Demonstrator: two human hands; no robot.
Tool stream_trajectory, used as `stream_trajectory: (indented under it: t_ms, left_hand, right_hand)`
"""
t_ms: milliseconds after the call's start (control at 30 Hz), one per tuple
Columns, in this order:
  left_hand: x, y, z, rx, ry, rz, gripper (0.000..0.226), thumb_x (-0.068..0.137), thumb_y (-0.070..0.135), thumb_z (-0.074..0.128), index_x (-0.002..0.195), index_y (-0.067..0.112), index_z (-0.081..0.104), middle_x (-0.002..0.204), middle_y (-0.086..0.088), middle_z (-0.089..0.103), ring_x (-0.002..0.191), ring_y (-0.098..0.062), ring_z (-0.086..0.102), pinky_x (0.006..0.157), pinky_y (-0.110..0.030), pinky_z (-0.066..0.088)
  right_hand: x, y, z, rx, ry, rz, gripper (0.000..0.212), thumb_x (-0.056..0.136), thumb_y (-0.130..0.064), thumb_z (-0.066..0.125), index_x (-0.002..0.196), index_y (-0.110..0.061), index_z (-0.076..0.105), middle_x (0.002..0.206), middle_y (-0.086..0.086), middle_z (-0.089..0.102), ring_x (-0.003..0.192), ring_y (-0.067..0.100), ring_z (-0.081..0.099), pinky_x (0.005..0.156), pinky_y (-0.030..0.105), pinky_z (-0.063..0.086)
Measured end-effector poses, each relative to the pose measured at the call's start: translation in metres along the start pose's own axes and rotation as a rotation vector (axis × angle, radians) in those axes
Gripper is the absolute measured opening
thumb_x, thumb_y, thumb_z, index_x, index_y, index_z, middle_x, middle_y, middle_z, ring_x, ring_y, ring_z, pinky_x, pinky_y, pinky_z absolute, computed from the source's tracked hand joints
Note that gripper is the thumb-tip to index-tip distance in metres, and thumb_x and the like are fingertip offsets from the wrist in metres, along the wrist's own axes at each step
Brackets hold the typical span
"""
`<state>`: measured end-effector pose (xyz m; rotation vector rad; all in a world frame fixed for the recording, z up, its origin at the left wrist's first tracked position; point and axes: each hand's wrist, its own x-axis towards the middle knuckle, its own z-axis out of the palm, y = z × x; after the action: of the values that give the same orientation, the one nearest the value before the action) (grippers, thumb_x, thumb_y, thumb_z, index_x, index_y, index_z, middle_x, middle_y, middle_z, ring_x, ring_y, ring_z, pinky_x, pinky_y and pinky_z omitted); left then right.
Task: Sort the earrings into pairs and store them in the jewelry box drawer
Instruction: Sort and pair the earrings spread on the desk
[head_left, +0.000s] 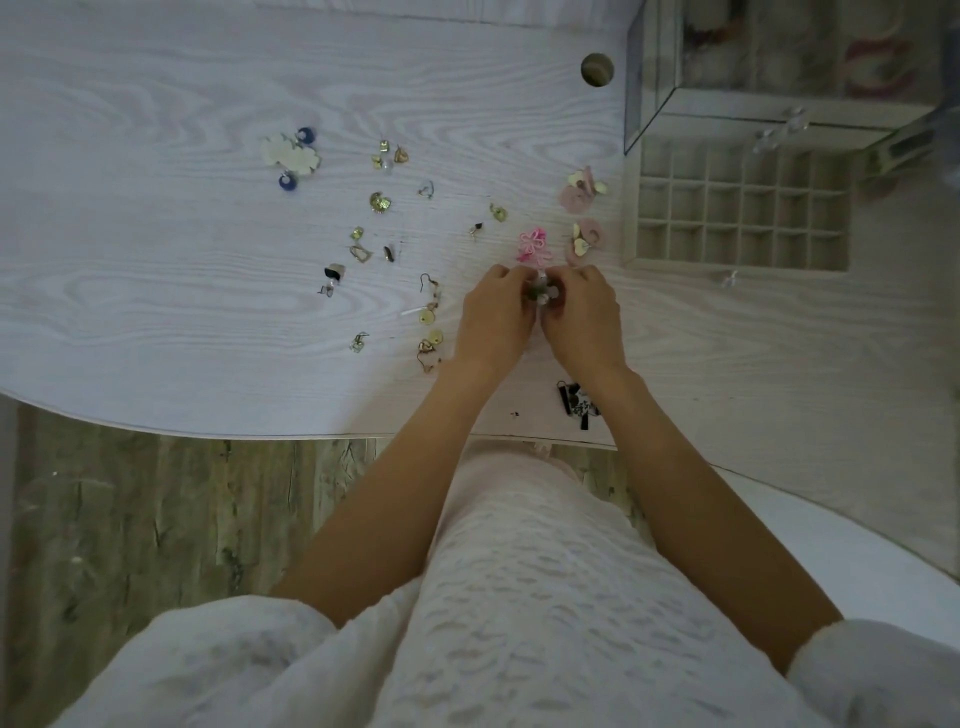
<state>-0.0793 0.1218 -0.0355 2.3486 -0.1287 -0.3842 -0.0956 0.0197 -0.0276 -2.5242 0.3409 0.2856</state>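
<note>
pale wood-grain tabletop (156, 291) carries scattered earrings (382, 202) across its middle, with bare room toward the far-left corner. left hand (493, 317) and right hand (584, 317) meet, both pinching one small earring (540, 291), just short of a pink flower pair (532, 245). the open drawer (737, 208), compartments empty, sits below the jewelry box (779, 67) at the right edge. no writing legible.

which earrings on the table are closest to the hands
The bright pink flower earrings, lying just beyond the fingertips of both hands. The paler pink round ones sit further right, toward the drawer; the rest are scattered to the left.
</note>
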Motion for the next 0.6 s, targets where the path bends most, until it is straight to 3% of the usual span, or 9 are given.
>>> stream_trajectory:
  t_ms: [133, 433, 533, 600]
  left_hand:
    - [-0.003, -0.001, -0.001, -0.022, 0.016, -0.01, 0.027, 0.088, 0.005, 0.052, 0.112, 0.009, 0.063, 0.104, -0.011, 0.063, 0.092, -0.024, 0.06, 0.082, -0.031, 0.044]
    - [-0.013, -0.012, -0.016, -0.033, 0.0, 0.038, 0.031, 0.087, 0.008, 0.054, 0.118, 0.009, 0.059, 0.105, -0.009, 0.064, 0.094, -0.022, 0.058, 0.084, -0.031, 0.046]
    - [-0.026, -0.02, -0.038, 0.01, 0.136, 0.191, 0.027, 0.087, 0.015, 0.057, 0.114, 0.014, 0.061, 0.098, 0.001, 0.067, 0.091, -0.017, 0.056, 0.078, -0.028, 0.047]
    - [-0.036, -0.031, -0.056, 0.058, 0.273, 0.249, 0.023, 0.088, 0.016, 0.057, 0.109, 0.015, 0.064, 0.093, 0.004, 0.068, 0.089, -0.015, 0.055, 0.073, -0.02, 0.042]
  right_hand:
    - [0.0, -0.002, -0.002, 0.008, -0.011, -0.017, 0.038, 0.086, -0.002, 0.054, 0.123, -0.007, 0.055, 0.138, 0.014, 0.044, 0.127, 0.024, 0.041, 0.098, 0.026, 0.033]
    - [-0.007, -0.005, -0.018, -0.079, -0.041, -0.125, 0.046, 0.085, 0.0, 0.055, 0.13, -0.009, 0.048, 0.133, 0.013, 0.044, 0.107, 0.025, 0.055, 0.083, 0.024, 0.037]
    - [-0.005, -0.011, -0.035, -0.129, 0.057, -0.245, 0.038, 0.086, -0.007, 0.055, 0.123, -0.008, 0.053, 0.124, 0.012, 0.049, 0.097, 0.023, 0.057, 0.076, 0.024, 0.039]
    - [0.002, -0.018, -0.041, -0.133, 0.063, -0.309, 0.032, 0.086, -0.007, 0.054, 0.118, -0.009, 0.056, 0.118, 0.011, 0.052, 0.102, 0.024, 0.054, 0.079, 0.029, 0.043]
